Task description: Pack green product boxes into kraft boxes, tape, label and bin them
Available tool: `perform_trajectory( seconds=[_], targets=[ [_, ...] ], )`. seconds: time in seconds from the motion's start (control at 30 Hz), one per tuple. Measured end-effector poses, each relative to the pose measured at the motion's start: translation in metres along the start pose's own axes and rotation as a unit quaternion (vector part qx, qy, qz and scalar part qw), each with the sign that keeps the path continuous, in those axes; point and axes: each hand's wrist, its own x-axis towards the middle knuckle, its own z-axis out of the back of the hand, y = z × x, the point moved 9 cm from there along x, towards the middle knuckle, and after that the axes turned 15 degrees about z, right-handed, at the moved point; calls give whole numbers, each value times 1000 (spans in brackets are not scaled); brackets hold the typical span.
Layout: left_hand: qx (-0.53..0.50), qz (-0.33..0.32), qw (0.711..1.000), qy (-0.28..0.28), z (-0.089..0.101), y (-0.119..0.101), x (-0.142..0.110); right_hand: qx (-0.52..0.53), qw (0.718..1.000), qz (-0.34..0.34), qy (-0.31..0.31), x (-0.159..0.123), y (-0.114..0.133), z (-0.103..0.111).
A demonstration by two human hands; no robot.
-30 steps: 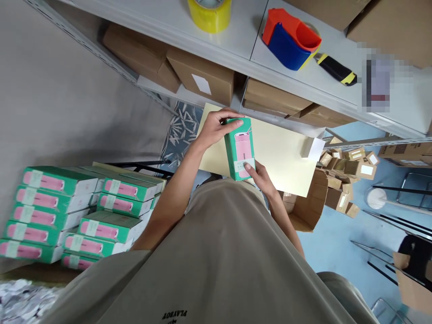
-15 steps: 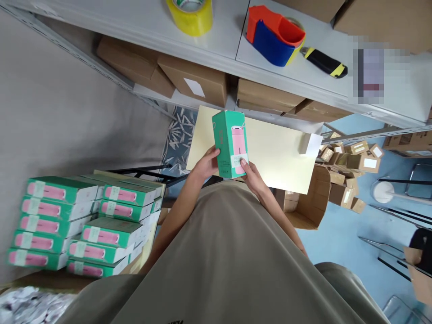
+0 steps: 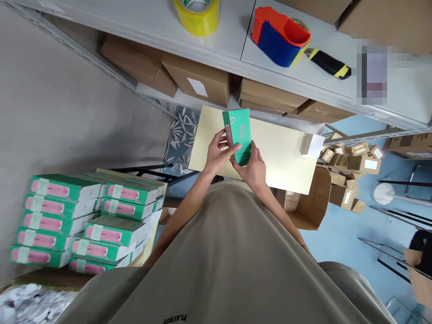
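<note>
Box (image 3: 242, 130) turned, left hand (image 3: 218, 155) clasping, right (image 3: 255, 171) cupping

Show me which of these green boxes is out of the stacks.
The green box held by the left hand and right hand, over the pale yellow tabletop; the other green boxes sit stacked at the person's left.

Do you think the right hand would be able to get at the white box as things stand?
Probably yes, if the right hand lets go of the green box, which the left hand also holds; only bare board lies towards the white box.
</note>
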Motion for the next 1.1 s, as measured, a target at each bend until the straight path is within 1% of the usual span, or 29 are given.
perform_trajectory(
  seconds=[0.07,0.13,0.23,0.3,0.37,0.5,0.6,0.73,0.8,0.83,0.87,0.93,1.03,1.1],
  targets=[
    [1,-5,1000,20,-1,-3,-3,39,999,-32,-20,2,-10,0],
    [-13,11,998,53,3,-1,-4,136,989,-49,-16,4,-19,-2],
    [-29,73,992,104,8,10,-5,294,954,-65,5,3,-25,-7],
    [-40,120,983,130,9,19,-7,342,937,-74,11,0,-26,-8],
    [-50,146,978,140,10,26,-8,360,930,-79,19,-3,-24,-9],
    [-47,139,982,117,13,28,-7,369,926,-65,51,0,-19,-12],
    [-32,109,991,75,15,27,-2,323,944,-54,43,4,-22,-9],
    [34,53,998,10,15,24,1,192,981,-36,16,8,-20,-3],
    [57,30,998,2,13,19,-2,145,989,-39,9,8,-20,-2],
    [56,25,998,10,13,17,-3,142,989,-45,2,8,-20,-2],
    [46,26,998,23,13,15,-5,158,986,-53,-5,8,-21,-2],
    [13,48,997,61,13,14,-7,240,968,-69,-5,6,-23,-6],
    [-35,103,988,110,15,18,-10,361,927,-94,29,1,-22,-17],
    [-46,127,983,125,15,21,-12,393,912,-106,56,-4,-21,-23]
  ],
)
